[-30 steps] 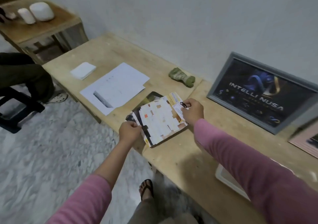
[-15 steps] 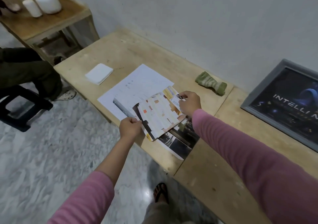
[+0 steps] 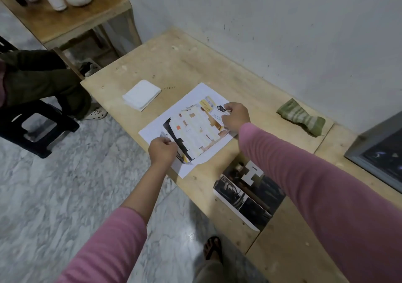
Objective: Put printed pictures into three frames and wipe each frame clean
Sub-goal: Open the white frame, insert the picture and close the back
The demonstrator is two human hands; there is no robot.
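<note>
Over plywood bench (image 3: 195, 65), both hands' fingers (image 3: 226, 110) pinch printed picture (image 3: 195, 130).

A low plywood bench (image 3: 195, 65) along the wall carries a folded white cloth (image 3: 141, 95), white paper sheets (image 3: 191, 100) (a colourful print on top), a green striped rag (image 3: 301, 117), a dark print (image 3: 250, 197) and a grey frame (image 3: 378, 152).

A single head-worn camera looked forward and steeply down from standing height, close over the counter (image 3: 195, 65). It faced the wall (image 3: 282, 21) behind the counter. Both arms reached into view from the bottom edge, and a foot (image 3: 214, 249) showed on the floor (image 3: 54, 195) below. The wide lens bent the edges. There was no second view to overlap.
</note>
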